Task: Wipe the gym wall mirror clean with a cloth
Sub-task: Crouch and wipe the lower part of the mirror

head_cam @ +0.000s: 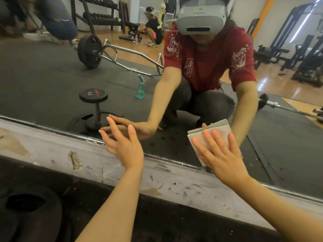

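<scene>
Right hand (222,154): fingers (215,137) straight and spread, pressing the folded cloth (201,135) flat on the mirror (52,75) near its bottom edge. Left hand (122,145) splayed, bracing the glass. I judge the cloth soft, light; palm pressure suits, no pinch.

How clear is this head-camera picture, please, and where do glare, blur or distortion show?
Head view: the right hand and cloth are fairly sharp; the mirror shows bright glare on the reflected floor at right; reflected figures at top are blurred; the wide lens bows the mirror's lower edge.
</scene>
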Available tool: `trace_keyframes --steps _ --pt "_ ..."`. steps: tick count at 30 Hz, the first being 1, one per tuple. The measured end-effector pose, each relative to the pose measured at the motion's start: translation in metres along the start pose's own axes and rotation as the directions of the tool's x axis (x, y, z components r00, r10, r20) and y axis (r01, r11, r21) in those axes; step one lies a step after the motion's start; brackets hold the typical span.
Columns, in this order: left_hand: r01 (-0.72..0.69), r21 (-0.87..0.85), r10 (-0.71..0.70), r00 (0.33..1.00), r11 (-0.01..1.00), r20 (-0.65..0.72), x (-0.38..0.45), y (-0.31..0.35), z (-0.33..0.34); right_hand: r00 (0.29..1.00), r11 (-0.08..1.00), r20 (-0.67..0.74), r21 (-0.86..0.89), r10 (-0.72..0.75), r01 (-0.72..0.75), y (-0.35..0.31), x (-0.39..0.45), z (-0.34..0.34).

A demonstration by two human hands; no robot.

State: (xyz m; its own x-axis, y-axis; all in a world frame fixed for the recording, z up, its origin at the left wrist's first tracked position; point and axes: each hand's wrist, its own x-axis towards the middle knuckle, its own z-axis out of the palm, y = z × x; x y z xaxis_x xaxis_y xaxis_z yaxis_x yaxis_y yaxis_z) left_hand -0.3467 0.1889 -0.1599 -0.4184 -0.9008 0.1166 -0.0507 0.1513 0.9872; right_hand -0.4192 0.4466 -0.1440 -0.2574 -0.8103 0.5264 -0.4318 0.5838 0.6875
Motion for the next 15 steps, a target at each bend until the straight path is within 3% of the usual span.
trace_keyframes --steps 5,9,15 --pt "0.012 -0.012 -0.011 1.000 1.000 0.013 0.001 0.000 0.000 0.995 0.994 0.010 0.045 0.097 -0.098 -0.033 0.016 0.001" --pt "0.008 -0.040 -0.006 0.999 0.999 0.037 0.002 -0.002 -0.002 0.999 0.994 -0.051 0.108 0.017 -0.011 -0.075 0.072 -0.008" --pt "0.022 -0.095 -0.010 0.992 0.995 0.127 0.006 -0.005 -0.016 0.999 0.984 0.003 0.172 -0.048 0.047 -0.087 0.120 -0.027"
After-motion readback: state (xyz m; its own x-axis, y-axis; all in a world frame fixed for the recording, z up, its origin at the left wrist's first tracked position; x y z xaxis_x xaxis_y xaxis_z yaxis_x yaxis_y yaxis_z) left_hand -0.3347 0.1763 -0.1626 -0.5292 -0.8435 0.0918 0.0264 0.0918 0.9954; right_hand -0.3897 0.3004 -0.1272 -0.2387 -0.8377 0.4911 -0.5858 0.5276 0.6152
